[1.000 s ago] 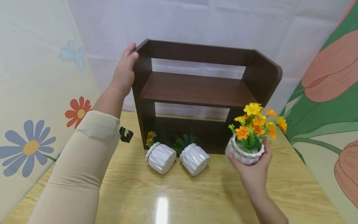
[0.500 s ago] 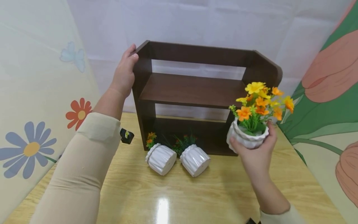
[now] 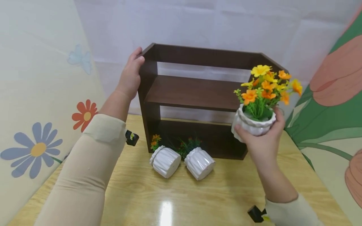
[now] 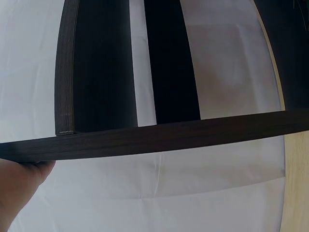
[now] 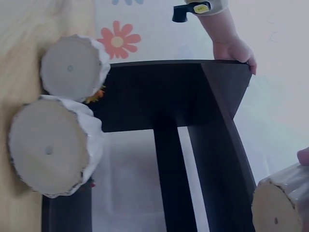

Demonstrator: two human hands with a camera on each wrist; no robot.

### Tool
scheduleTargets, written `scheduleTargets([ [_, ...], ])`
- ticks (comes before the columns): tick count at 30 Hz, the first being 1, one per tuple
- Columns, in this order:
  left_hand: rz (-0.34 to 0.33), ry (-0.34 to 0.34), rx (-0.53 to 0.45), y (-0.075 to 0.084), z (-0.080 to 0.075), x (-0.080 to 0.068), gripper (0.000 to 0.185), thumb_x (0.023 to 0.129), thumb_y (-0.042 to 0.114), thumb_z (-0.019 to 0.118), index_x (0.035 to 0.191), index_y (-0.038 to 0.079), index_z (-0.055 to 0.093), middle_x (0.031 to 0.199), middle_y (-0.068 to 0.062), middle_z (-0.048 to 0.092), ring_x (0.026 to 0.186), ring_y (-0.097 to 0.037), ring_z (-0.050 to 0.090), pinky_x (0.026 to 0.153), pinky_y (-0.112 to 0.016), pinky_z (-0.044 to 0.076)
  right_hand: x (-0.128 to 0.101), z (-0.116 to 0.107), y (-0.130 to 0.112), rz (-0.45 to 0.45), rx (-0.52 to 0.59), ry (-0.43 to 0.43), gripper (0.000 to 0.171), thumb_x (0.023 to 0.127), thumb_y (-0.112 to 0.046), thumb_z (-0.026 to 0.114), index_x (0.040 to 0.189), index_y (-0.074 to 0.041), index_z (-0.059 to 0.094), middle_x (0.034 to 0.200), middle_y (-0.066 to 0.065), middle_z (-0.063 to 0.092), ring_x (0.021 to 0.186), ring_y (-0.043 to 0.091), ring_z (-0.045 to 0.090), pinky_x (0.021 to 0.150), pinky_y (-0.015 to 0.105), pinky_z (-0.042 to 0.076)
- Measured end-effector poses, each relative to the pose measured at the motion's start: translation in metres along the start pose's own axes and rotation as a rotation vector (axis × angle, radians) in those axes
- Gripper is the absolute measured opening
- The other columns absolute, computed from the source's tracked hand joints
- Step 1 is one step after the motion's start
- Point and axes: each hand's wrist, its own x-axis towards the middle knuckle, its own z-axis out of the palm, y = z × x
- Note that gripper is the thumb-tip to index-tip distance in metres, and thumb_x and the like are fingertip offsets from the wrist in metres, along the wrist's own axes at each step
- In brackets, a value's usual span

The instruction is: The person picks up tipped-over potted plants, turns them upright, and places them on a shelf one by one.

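A dark brown two-tier shelf (image 3: 192, 92) stands on the table against the cloth backdrop. My left hand (image 3: 128, 77) grips the upper part of its left side panel, thumb at the front edge; the left wrist view shows that panel (image 4: 145, 145) with part of the hand below it. My right hand (image 3: 263, 149) holds a white ruffled flowerpot (image 3: 244, 122) by its side, upright, with yellow and orange artificial flowers (image 3: 267, 88). This pot is in the air before the shelf's right end. Only part of the held pot (image 5: 277, 205) shows in the right wrist view.
Two more white flowerpots, the left one (image 3: 165, 161) with orange flowers and the right one (image 3: 200, 163) with small red ones, lie tipped over before the lower tier, bases facing me. The wooden table (image 3: 141, 194) lies beneath. Flower-printed cloths (image 3: 51, 103) hang at both sides.
My right hand has raised the flowerpot from near the lower tier to about the height of the upper tier, slightly rightward. My left hand stays at the shelf's panel.
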Motion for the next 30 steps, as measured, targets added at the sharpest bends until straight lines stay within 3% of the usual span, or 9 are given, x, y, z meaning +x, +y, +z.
scheduleTargets([
  [7, 0.021, -0.004, 0.025, 0.000, 0.003, 0.001, 0.053, 0.104, 0.036, 0.026, 0.157, 0.030, 0.021, 0.164, 0.010, 0.018, 0.147, -0.009, 0.019, 0.120, -0.030, 0.018, 0.013, 0.002, -0.009, -0.009, 0.003, -0.013, 0.107, 0.066, -0.010, 0.088, 0.147, -0.034, 0.021, 0.152, -0.004, 0.030, 0.133, 0.011, 0.034, 0.115, 0.034, 0.030],
  [14, 0.029, -0.008, 0.044, -0.002, 0.005, 0.003, 0.054, 0.104, 0.035, 0.027, 0.157, 0.029, 0.021, 0.164, 0.009, 0.019, 0.148, -0.008, 0.019, 0.120, -0.029, 0.017, 0.024, 0.004, -0.018, 0.076, -0.039, -0.039, 0.107, 0.070, -0.017, 0.087, 0.148, -0.038, 0.016, 0.157, -0.006, 0.023, 0.139, 0.012, 0.028, 0.118, 0.037, 0.028],
  [30, 0.038, 0.004, 0.078, -0.004, 0.004, 0.004, 0.053, 0.104, 0.036, 0.027, 0.157, 0.029, 0.022, 0.164, 0.009, 0.019, 0.148, -0.010, 0.018, 0.121, -0.032, 0.016, 0.047, 0.014, -0.026, 0.013, -0.048, -0.027, 0.106, 0.069, -0.022, 0.088, 0.147, -0.034, 0.018, 0.154, -0.004, 0.027, 0.134, 0.009, 0.032, 0.114, 0.032, 0.032],
])
